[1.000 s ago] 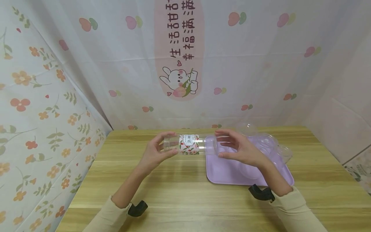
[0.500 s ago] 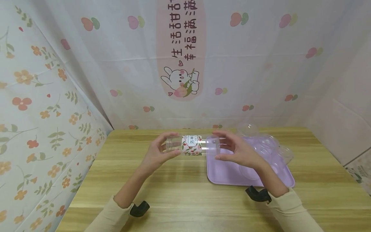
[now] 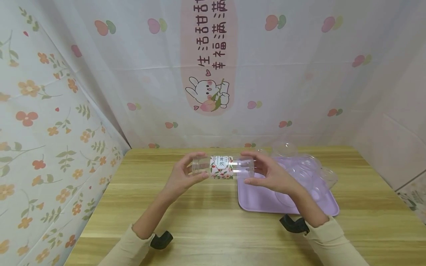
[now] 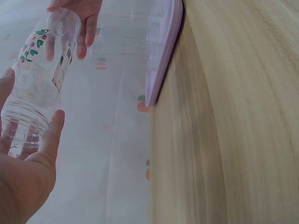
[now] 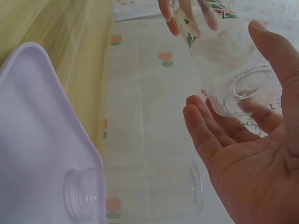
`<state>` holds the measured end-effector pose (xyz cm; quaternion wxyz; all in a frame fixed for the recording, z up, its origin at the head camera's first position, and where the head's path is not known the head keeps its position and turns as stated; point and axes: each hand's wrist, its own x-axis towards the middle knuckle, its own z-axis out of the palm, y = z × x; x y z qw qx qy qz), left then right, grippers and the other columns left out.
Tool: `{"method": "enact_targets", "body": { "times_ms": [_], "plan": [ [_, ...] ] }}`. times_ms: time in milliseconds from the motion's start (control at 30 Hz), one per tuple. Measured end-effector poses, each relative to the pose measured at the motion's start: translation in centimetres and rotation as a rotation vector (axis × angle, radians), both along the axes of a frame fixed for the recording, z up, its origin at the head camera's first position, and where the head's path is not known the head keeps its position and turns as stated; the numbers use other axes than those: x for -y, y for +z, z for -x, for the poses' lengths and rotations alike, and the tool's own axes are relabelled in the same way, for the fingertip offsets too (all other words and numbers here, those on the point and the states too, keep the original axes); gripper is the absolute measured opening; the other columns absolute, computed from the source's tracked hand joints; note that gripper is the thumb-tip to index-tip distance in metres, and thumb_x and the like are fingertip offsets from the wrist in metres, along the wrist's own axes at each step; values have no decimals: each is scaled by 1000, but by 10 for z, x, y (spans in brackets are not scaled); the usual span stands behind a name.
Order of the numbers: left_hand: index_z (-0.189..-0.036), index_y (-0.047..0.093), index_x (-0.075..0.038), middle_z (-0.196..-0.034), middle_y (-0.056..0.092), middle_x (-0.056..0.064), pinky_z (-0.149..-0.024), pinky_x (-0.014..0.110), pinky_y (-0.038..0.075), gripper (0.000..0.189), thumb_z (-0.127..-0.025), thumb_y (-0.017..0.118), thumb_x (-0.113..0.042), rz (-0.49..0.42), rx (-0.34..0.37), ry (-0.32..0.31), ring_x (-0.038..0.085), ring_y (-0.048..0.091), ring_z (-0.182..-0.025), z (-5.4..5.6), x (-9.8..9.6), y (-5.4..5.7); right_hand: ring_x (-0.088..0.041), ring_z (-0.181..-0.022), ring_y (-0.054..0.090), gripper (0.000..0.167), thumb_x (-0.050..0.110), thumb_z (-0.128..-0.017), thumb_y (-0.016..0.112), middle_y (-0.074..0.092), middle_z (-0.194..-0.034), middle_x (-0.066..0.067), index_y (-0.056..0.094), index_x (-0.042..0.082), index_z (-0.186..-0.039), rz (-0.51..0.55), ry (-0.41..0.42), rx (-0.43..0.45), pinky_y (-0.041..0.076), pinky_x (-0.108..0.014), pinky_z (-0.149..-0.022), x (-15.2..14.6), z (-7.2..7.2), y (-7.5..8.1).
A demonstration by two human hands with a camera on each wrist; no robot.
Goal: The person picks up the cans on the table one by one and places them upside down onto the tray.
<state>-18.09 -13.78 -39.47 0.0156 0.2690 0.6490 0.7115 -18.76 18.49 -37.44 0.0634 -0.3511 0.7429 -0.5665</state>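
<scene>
A clear jar (image 3: 221, 168) with a floral paper label lies sideways in the air above the table. My left hand (image 3: 184, 175) grips its threaded neck end, thumb in front and fingers behind; the left wrist view shows the neck (image 4: 25, 121) between thumb and fingers. At the smooth base end (image 5: 247, 91), my right hand (image 3: 273, 173) reaches around with thumb and fingers spread on either side. Its fingers (image 5: 205, 126) look fairly straight. Whether they touch the jar I cannot tell.
A lilac tray (image 3: 256, 205) sits on the wooden table (image 3: 199, 229) at the right. Several clear jars stand on it, one of them a jar (image 5: 140, 191) in the right wrist view. A printed curtain (image 3: 146, 81) hangs behind the table.
My right hand has moved left, from beside the jar's base to around it. The jar and left hand have shifted slightly right in view; the left grip stays.
</scene>
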Motion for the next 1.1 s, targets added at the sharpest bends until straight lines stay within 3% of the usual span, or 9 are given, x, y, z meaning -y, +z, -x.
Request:
{"method": "enact_targets", "body": {
  "times_ms": [200, 367, 533, 867, 1100],
  "plan": [
    [-139, 55, -4, -140, 53, 17, -88, 46, 57, 56, -88, 77, 5, 10, -7, 9, 40, 60, -120, -2, 1, 0, -46, -127, 50, 68, 1, -87, 80, 45, -149, -12, 49, 10, -147, 23, -16, 7, 46, -42, -105, 5, -2, -1],
    [-139, 54, -3, -140, 52, 19, -88, 46, 57, 56, -88, 77, 6, 4, -10, -1, 48, 56, -121, -3, 2, 0, -47, -120, 56, 66, -2, -88, 78, 46, -145, -21, 49, 7, -147, 69, -1, 11, 50, -46, -100, 6, -4, -2],
    [-139, 55, -4, -142, 50, 20, -89, 46, 56, 57, -87, 77, 5, 5, -13, -18, 49, 56, -122, -4, 4, 0, -50, -121, 54, 66, -2, -88, 79, 48, -144, -15, 50, 9, -146, 80, 0, 9, 47, -53, -101, 6, -4, -3],
    [-141, 52, 5, -146, 47, 25, -93, 47, 54, 59, -87, 76, 8, 17, -71, -84, 47, 54, -125, -2, 12, -1, -39, -119, 59, 67, -3, -88, 78, 48, -144, -13, 48, 6, -147, 47, 6, -17, 52, -45, -97, 0, -7, 2],
    [-139, 59, -3, -143, 54, 20, -87, 43, 58, 53, -89, 76, 5, 84, -86, -7, 43, 59, -119, -3, 19, 0, -34, -118, 59, 70, -10, -86, 76, 47, -143, -21, 43, -4, -148, 65, 20, -15, 54, -38, -96, -10, -6, 5]
  ]
}}
